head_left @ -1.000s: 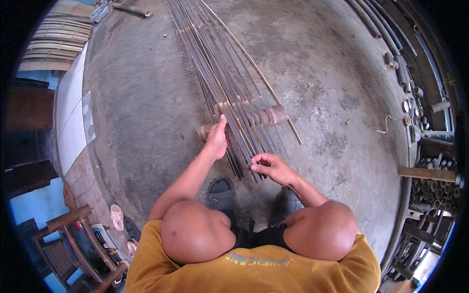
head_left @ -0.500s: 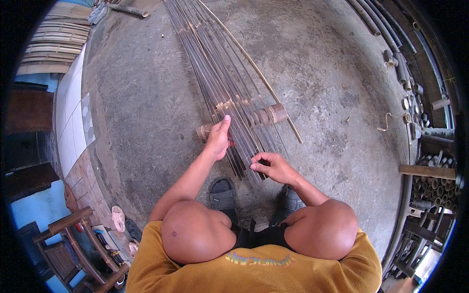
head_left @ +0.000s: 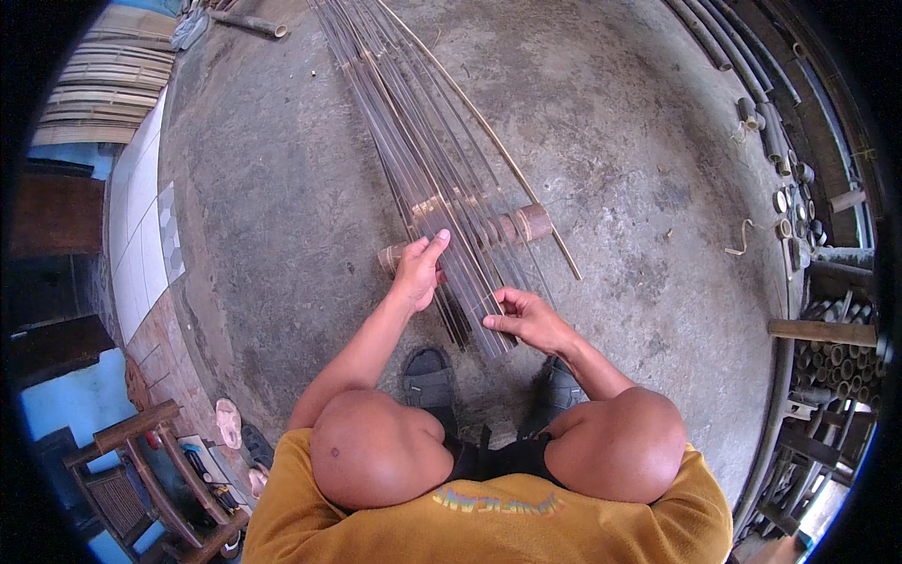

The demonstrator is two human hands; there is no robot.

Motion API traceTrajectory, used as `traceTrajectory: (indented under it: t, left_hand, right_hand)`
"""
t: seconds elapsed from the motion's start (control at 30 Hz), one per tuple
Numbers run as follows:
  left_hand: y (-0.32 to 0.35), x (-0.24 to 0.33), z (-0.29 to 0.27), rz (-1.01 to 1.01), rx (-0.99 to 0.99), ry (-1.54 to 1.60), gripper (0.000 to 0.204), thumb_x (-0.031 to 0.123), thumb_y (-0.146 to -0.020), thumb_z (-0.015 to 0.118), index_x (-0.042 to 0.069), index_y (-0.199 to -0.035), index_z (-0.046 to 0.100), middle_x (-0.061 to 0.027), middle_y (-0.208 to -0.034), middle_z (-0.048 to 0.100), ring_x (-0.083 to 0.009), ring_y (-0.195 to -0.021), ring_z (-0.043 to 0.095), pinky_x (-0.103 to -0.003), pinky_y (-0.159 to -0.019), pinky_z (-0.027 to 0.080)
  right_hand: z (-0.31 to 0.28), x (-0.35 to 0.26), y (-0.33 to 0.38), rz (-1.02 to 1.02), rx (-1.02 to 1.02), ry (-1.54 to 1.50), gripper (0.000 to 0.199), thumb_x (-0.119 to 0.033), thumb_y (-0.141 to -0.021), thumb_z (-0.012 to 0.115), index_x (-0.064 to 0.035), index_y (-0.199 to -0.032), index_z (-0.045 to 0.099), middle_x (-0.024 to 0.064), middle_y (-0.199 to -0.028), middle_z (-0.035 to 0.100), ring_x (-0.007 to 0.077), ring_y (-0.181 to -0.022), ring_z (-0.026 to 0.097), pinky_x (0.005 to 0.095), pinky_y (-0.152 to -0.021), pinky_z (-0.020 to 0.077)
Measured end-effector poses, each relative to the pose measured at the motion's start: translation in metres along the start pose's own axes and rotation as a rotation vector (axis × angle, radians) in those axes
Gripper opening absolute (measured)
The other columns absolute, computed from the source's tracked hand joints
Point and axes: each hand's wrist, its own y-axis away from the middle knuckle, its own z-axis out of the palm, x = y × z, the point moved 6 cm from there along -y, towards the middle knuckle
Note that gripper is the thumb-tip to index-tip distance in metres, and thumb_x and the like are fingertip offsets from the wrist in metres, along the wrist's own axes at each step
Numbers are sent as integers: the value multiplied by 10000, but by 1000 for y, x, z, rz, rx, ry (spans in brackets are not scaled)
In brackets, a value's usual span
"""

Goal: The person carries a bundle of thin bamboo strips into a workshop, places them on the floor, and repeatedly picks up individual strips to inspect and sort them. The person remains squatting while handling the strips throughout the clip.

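Observation:
A fan of long, thin dark bamboo strips [head_left: 395, 113] runs from the far edge of the view toward my feet. The strips rest across a short bamboo pole [head_left: 534, 223] lying crosswise on the floor. My left hand [head_left: 419, 273] grips a flat bundle of the strips from the left side, thumb on top and fingers curled underneath. Closer to me, my right hand [head_left: 528, 321] pinches the same bundle at its right edge near the ends. A paler strip [head_left: 512, 164] lies apart at the right of the fan. Several loose strips stick out below my left hand.
Split bamboo slats [head_left: 108, 80] are stacked at the far left. A wooden chair [head_left: 141, 470] stands at the lower left beside pink slippers [head_left: 228, 423]. Cut bamboo tubes [head_left: 782, 199] and long poles [head_left: 700, 36] line the right side. My sandals [head_left: 428, 381] are on the concrete floor.
The strips in my hands now lie closer together as a flat band, and their near ends have come slightly toward me. My right thumb now presses on the band; my left hand shifted slightly.

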Motion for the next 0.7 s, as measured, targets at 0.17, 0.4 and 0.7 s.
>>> traceTrajectory:
  t: [0.17,0.4,0.7]
  left_hand:
    - [2,3,2,7,24,13,242,355,-981,649,123,-1049,653,30,-948,691,-81,-786,651,-255,-611,511]
    - [-1,1,-1,12,-7,41,209,333,-974,660,131,-1026,658,34,-951,692,-69,-795,646,-245,-603,506]
    - [2,-2,-2,25,23,27,229,338,-955,687,124,-1029,657,28,-944,687,-71,-791,638,-251,-602,494]
  right_hand:
    - [3,0,1,-2,-36,-51,227,-146,-921,738,-59,-1114,656,-49,-889,663,22,-764,570,205,-652,448]
    - [0,8,-2,-4,-35,-72,257,-154,-907,755,-65,-1137,683,-64,-872,650,18,-770,549,201,-677,435]
    - [2,8,0,7,-31,-10,288,-204,-880,793,-81,-1118,688,-85,-759,571,29,-684,483,218,-607,393]
